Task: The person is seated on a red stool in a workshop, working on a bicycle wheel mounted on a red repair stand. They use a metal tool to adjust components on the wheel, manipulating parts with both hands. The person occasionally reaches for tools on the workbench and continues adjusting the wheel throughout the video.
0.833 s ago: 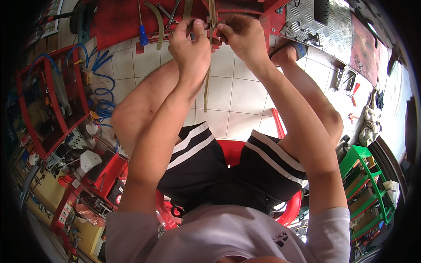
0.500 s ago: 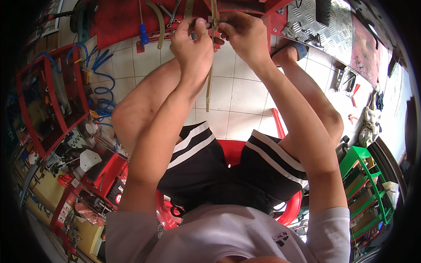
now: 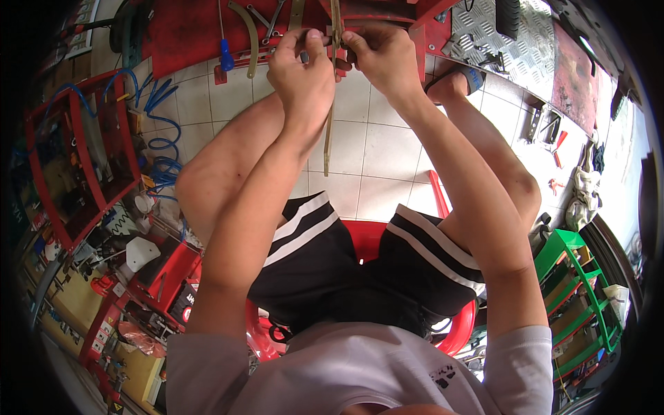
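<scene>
Both my arms reach forward over my knees. My left hand (image 3: 303,69) and my right hand (image 3: 382,54) meet at the top of the view, both pinching a thin olive-tan strip (image 3: 328,131) that hangs straight down between them over the tiled floor. The fingertips close on the strip's upper end near a red workbench (image 3: 187,38). What the strip attaches to above is hidden by the fingers.
I sit on a red plastic chair (image 3: 360,238). A blue-handled screwdriver (image 3: 225,52) and curved metal parts lie on the red workbench. A red tool rack (image 3: 76,166) with blue coiled hose (image 3: 162,149) stands left, a green shelf (image 3: 577,277) right, a diamond-plate panel (image 3: 532,48) upper right.
Both hands stay together on the strip; they have shifted only slightly, with the fingers working at its upper end.
</scene>
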### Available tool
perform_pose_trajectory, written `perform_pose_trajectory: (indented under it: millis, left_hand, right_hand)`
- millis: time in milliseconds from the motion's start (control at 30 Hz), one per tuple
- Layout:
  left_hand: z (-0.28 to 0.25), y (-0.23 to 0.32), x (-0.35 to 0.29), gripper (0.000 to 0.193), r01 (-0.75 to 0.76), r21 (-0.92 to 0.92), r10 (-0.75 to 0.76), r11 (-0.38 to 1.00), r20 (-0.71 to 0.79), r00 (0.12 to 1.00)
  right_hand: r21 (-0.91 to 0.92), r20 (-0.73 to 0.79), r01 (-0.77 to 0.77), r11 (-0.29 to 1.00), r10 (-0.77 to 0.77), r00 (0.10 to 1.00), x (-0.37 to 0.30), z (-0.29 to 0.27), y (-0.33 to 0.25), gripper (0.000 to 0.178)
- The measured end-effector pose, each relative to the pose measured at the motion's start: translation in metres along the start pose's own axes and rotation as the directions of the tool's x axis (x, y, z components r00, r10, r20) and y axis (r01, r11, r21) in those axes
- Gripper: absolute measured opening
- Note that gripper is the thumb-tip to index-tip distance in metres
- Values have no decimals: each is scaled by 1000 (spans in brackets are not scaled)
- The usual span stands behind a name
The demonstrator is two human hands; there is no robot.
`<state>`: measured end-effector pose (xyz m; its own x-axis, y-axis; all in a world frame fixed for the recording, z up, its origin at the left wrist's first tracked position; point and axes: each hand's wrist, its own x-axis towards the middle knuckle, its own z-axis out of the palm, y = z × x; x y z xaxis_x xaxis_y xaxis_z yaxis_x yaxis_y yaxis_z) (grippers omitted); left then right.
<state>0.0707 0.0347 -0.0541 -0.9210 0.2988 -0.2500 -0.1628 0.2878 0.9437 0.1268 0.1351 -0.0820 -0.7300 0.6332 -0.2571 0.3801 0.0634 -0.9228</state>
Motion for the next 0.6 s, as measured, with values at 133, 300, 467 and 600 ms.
perform_pose_trajectory:
  millis: [133,300,467,600]
  left_hand:
    - [0,-1,1,20,-27,-6,27,1000,-17,999]
    - [1,2,-2,19,7,-71,-8,997,-16,1000]
    - [2,4,-2,18,12,-77,-13,997,-17,1000]
    - [3,3,-2,18,11,-57,-13,998,-24,1000]
  right_hand:
    - [-41,-2,-18,999,18,1000,0,0,-1,27]
    - [-26,23,-80,996,81,996,1,1,-6,32]
    - [-12,46,-120,993,121,992,5,2,1,28]
    - [350,46,-117,930,107,993,7,4,9,22]
